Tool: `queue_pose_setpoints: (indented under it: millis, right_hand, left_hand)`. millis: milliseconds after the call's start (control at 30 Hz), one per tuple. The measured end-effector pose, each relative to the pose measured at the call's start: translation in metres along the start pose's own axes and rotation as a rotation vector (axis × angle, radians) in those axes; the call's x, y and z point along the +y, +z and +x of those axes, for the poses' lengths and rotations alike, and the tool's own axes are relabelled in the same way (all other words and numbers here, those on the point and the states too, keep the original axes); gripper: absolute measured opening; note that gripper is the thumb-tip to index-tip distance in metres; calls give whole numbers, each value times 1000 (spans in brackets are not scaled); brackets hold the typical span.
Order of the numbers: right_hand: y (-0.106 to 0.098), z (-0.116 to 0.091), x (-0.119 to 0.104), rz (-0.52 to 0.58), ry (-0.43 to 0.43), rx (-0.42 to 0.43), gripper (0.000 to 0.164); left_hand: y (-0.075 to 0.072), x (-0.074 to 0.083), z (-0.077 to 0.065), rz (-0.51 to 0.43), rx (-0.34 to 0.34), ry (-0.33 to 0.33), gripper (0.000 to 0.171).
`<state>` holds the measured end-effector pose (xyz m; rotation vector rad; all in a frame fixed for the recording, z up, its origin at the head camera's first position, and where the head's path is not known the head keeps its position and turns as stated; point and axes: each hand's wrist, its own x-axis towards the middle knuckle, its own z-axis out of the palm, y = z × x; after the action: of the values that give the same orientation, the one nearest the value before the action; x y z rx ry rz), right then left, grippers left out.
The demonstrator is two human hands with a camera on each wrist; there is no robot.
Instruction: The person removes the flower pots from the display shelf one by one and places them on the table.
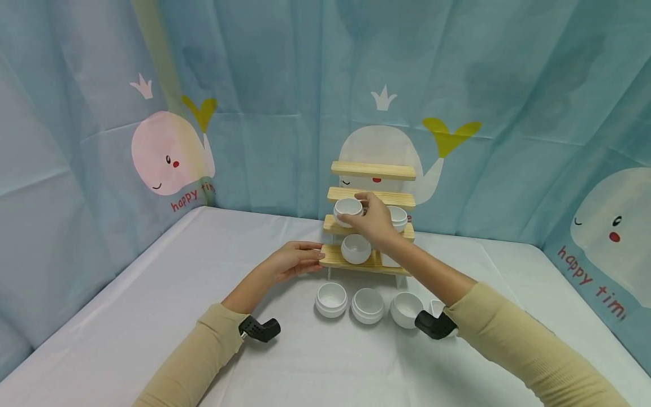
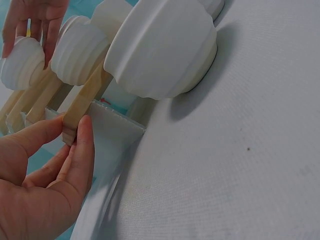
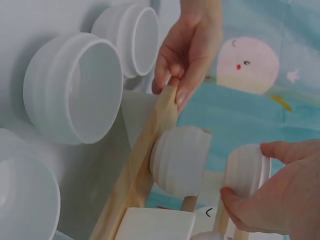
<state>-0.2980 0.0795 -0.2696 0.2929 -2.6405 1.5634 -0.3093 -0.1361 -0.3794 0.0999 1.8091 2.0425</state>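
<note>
A wooden tiered shelf point(image 1: 333, 255) with white side supports stands on the white-covered table. My left hand point(image 1: 287, 262) pinches the left end of its lowest board between thumb and fingers, clearly seen in the left wrist view. With thumb and fingertips, my right hand point(image 1: 375, 219) grips a white bowl point(image 1: 347, 207) by its sides at the left of the second board from the bottom; whether it touches the board I cannot tell. Another bowl point(image 1: 398, 217) sits to its right. On the lowest board are a ribbed bowl point(image 1: 356, 250) and a white square-sided dish point(image 3: 156, 223), partly behind my right forearm.
In front of the shelf, a row of white bowls point(image 1: 331, 299) stands on the table point(image 1: 305, 362). A white angular dish point(image 1: 436, 307) at its right end is partly hidden by the black wrist mount point(image 1: 435, 325). A blue printed curtain point(image 1: 274, 158) hangs behind.
</note>
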Motion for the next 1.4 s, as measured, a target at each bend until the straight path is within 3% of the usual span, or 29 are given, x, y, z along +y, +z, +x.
queue_pose_setpoints:
  millis: [1400]
  right_hand:
    - [-3,-27,10,48,-103,23,64]
  left_hand:
    - [-1,0,0,6,-9,9,49]
